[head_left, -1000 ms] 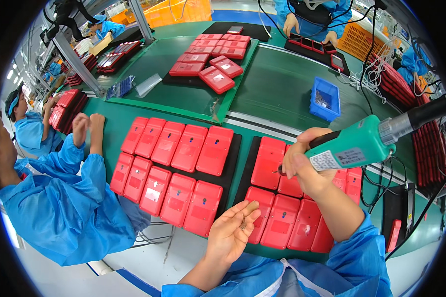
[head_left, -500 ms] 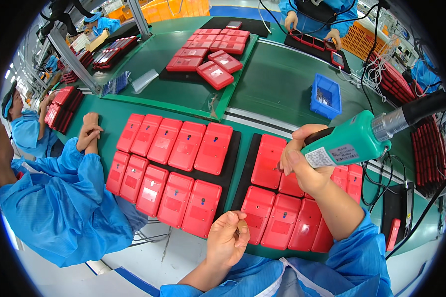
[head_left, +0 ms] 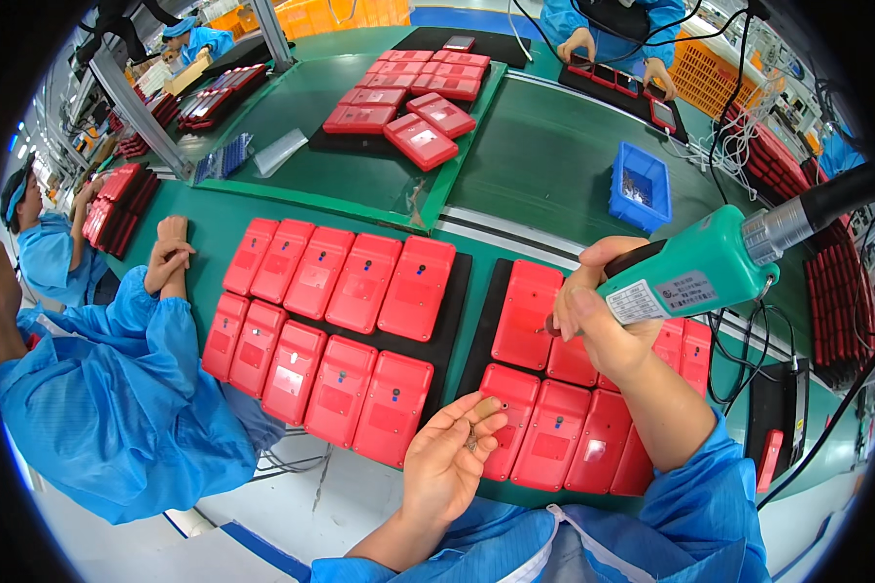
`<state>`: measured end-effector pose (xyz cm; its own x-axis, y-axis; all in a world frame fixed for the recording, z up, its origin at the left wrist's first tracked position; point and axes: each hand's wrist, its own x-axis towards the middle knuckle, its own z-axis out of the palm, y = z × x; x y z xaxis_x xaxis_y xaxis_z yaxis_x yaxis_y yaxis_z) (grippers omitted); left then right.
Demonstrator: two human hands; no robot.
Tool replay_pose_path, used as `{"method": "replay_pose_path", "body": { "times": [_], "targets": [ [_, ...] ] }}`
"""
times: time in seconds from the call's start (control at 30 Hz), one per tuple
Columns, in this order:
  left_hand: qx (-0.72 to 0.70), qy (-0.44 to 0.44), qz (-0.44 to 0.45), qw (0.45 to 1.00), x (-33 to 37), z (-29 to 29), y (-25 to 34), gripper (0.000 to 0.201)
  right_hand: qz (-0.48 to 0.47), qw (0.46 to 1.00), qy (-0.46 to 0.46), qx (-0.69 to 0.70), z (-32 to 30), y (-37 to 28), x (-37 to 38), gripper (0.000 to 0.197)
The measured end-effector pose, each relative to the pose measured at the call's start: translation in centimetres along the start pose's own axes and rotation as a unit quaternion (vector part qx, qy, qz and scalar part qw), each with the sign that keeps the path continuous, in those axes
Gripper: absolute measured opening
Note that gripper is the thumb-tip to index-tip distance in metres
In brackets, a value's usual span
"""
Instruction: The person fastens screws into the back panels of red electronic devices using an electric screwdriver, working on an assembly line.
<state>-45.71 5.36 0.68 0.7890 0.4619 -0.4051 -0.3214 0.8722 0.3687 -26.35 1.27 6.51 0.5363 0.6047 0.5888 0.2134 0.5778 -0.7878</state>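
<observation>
My right hand [head_left: 608, 321] is wrapped around a green electric screwdriver [head_left: 690, 272] with a metal collar and a thick black cable end. Its tip points left, beside a red device casing [head_left: 526, 313] lying back-up on a black mat. My left hand [head_left: 452, 452] is turned palm up with curled fingers and cradles small metal pieces that look like screws [head_left: 472, 437]. A tan finger cot [head_left: 488, 407] covers one fingertip. Just right of that hand lies another red casing [head_left: 507, 408] with a hole near its top. My right hand and forearm hide some casings behind them.
A second black mat [head_left: 449, 321] on the left bears two rows of red casings [head_left: 362, 282]. Beyond stand a blue bin [head_left: 640, 189] of small parts and a heap of red devices [head_left: 423, 141]. Co-workers sit left and opposite; one person's hands [head_left: 172, 253] rest on the table. Cables hang at right.
My left hand has opened from a pinch, turning its palm up and showing the small metal pieces. My right hand and the screwdriver have shifted slightly to the right.
</observation>
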Motion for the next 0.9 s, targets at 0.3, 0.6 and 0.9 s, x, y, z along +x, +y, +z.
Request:
{"method": "replay_pose_path", "body": {
  "times": [0.3,0.6,0.9],
  "targets": [
    [0.032,-0.022,-0.006,0.999,-0.4,-0.5,-0.1,0.018,0.0,1.0,-0.001,0.002,-0.2,0.4,-0.2,0.027],
    [0.035,-0.055,0.011,0.998,-0.1,-0.6,-0.2,0.026,0.005,0.994,0.016,-0.108,0.7,1.2,0.4,0.019],
    [0.051,-0.04,-0.022,0.998,-1.1,0.8,-0.1,0.02,0.039,0.994,0.073,-0.067,0.6,1.0,0.2,0.015]
  ]
}}
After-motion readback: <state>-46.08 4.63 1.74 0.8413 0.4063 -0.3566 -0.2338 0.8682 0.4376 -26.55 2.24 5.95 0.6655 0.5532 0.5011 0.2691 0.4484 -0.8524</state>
